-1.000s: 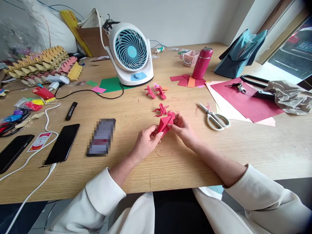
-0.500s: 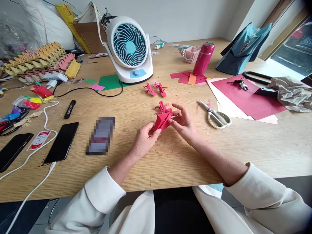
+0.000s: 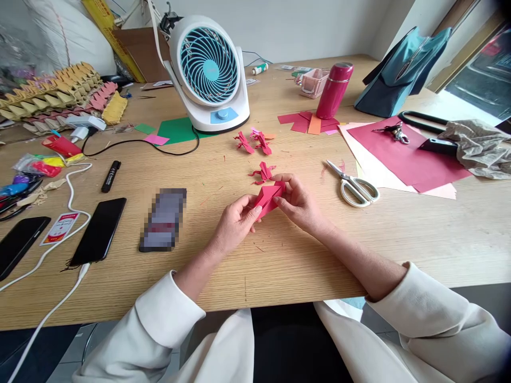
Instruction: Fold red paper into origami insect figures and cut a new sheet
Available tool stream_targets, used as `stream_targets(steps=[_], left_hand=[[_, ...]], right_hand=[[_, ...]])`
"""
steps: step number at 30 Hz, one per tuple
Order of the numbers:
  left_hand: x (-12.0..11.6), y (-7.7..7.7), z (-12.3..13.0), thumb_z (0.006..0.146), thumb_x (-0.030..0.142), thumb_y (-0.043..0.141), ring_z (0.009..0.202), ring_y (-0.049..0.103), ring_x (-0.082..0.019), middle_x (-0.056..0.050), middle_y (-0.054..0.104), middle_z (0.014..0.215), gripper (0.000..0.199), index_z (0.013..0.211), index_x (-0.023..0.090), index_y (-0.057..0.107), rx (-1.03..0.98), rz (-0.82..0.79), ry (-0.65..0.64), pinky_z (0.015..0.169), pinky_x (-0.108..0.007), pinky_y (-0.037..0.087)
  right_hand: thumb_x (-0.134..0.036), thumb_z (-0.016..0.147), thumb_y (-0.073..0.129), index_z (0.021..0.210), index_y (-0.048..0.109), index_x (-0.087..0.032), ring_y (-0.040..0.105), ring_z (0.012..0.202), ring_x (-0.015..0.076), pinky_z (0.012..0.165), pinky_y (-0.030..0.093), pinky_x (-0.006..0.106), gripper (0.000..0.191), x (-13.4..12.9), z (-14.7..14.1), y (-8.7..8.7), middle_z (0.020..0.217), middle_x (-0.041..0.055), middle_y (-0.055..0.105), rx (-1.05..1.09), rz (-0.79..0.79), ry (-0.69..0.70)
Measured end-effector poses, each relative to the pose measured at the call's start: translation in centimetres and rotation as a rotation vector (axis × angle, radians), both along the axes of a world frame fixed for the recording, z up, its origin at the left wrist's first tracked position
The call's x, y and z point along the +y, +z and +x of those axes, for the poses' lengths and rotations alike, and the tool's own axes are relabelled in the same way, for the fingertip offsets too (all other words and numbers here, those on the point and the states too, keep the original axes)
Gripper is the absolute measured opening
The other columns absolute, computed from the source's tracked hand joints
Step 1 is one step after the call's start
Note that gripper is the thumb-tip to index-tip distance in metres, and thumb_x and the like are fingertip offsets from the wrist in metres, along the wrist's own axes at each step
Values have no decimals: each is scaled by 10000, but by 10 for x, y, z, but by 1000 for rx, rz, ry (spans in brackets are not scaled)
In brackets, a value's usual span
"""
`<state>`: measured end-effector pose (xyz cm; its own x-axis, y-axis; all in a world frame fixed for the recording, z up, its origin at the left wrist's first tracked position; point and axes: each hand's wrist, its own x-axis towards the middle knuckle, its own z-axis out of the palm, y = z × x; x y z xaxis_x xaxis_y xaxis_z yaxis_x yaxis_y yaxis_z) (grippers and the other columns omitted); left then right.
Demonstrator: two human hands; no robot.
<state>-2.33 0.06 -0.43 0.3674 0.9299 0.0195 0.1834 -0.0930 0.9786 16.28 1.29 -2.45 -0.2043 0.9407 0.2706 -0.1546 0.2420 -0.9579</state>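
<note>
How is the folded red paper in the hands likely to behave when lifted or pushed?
The folded red paper is probably light: it looks small, held between the left hand and right hand. Its overlapping folds suggest some stiffness, and its flat facets make rolling unlikely.

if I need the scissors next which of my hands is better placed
Probably your right hand: the scissors lie on its side, closer to it than to your left hand. Both hands hold the red folded paper, so the right would first let go.
</note>
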Motion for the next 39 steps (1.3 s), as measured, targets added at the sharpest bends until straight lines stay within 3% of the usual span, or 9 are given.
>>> stream_targets(steps=[8,13,18,24,30,34,37,39], left_hand=[[2,-6,0,845,319,659,701,580,-114,-29,646,882,251,1039,160,637,30,-3,-27,486,-165,484],[-1,-5,0,910,366,576,675,614,-123,-36,667,828,232,993,163,649,91,96,72,481,-169,500],[-1,-7,1,939,432,521,663,643,-142,-27,638,732,297,918,167,655,96,96,82,458,-179,510],[0,-6,-1,952,466,485,592,604,-128,-9,609,637,373,734,181,588,84,80,67,482,-194,522],[0,-5,0,934,498,497,569,604,-130,-11,599,615,393,731,174,587,86,26,54,454,-194,507],[-2,-3,0,931,502,499,612,612,-136,-15,597,666,377,814,163,616,45,-18,44,464,-197,513],[-3,0,0,921,521,520,678,629,-146,-46,648,817,399,1024,153,635,19,-20,-19,470,-199,505],[-4,1,0,863,515,629,741,651,-160,-71,686,938,457,1145,156,605,43,40,-69,537,-216,527]], right_hand=[[-289,852,642,1098,465,-256,537,706,120,654,486,266,305,-1,-2,-5,860,-20,553,-60,29,-52],[-293,841,632,1055,459,-255,503,668,102,626,468,257,277,-1,-4,-6,921,-11,533,-78,34,-153],[-233,845,598,1068,462,-253,465,622,95,576,433,245,262,-2,-4,-4,859,-30,503,-149,53,-209],[-107,817,564,1151,537,-247,494,661,96,591,455,266,363,-6,-1,7,1096,42,506,-377,233,-287],[-73,799,562,1041,616,-226,480,669,114,582,468,267,291,-5,0,11,1039,52,514,-469,294,-329],[-71,800,565,1006,621,-216,482,649,103,563,455,261,259,-5,1,11,1030,46,513,-470,290,-336],[-75,810,566,995,617,-217,503,692,117,568,451,264,239,-6,3,11,1039,50,518,-468,305,-356],[-80,816,568,990,616,-220,512,726,129,576,451,267,228,-6,3,11,1040,51,520,-469,307,-376]])
